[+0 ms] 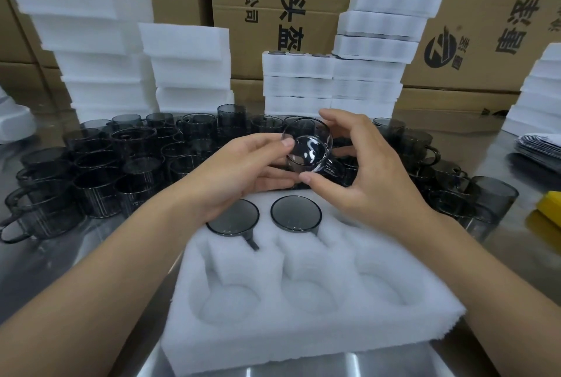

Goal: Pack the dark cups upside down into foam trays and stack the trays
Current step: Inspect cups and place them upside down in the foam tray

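Note:
A white foam tray (303, 328) lies in front of me on the steel table. Two dark cups sit upside down in its far row, one at the left (233, 218) and one in the middle (296, 213). The three near pockets hold nothing. Above the tray's far edge both hands hold one dark glass cup (308, 146), tilted with its base toward me. My left hand (243, 173) pinches it from the left with the thumb on its rim. Round its right side curl the fingers of my right hand (361, 167).
Several dark handled cups (100, 170) crowd the table behind and beside the tray. Stacks of white foam trays (188, 67) and filled trays (331, 79) stand at the back against cardboard boxes (473, 27). A yellow object (549, 203) and packets (537, 146) lie at the right.

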The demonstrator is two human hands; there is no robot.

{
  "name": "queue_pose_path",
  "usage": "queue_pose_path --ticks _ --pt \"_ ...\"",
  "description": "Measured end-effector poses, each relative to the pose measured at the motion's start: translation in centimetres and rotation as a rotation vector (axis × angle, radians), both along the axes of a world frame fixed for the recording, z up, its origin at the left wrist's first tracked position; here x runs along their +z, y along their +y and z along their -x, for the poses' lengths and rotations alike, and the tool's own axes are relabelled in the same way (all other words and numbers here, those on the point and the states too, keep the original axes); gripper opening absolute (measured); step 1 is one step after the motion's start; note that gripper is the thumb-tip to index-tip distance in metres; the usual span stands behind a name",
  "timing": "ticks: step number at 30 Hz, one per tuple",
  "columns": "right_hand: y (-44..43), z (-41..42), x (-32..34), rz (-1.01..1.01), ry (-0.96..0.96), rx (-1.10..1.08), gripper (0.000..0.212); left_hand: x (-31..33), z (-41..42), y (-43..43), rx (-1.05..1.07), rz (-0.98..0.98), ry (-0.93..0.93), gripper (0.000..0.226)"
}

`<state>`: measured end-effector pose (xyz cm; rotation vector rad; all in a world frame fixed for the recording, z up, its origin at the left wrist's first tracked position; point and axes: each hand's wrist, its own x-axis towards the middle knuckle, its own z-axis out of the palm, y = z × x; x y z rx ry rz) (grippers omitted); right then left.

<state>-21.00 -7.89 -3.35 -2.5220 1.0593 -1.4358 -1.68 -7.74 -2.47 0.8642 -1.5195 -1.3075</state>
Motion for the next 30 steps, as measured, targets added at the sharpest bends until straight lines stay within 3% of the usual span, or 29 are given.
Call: queue_pose_path --ticks 2,4,10,15,17,21,30 --pt "0.0 0.1 0.1 0.007 -0.003 -0.063 0.073 -0.1 -0.1 -0.1 0.027 0.003 -0.036 0.058" --pt "-0.1 0.2 0.3 -0.022 -0.022 -0.094 0.073 -0.1 -0.2 -0.1 0.034 0.0 -0.061 0.068" --pt "-0.3 1.3 2.2 -0.341 -0.172 -0.029 0.036 0.0 -0.1 0.2 0.02 0.018 -0.087 0.04" --pt "-0.8 4.6 4.0 -0.67 -0.038 0.053 0.055 0.3 0.2 0.7 0.012 0.051 -0.165 0.049" --pt "-0.8 5.3 4.1 -0.75 0.07 0.095 0.061 0.2 0.4 0.7 0.002 0.072 -0.208 0.037" --pt "-1.0 5.5 3.9 -0.801 0.169 0.11 0.07 0.2 0.3 0.9 -0.007 0.113 -0.258 0.032" --pt "-0.7 5.4 3.8 -0.778 0.267 0.092 0.057 0.2 0.2 1.1 -0.04 0.173 -0.267 0.032"
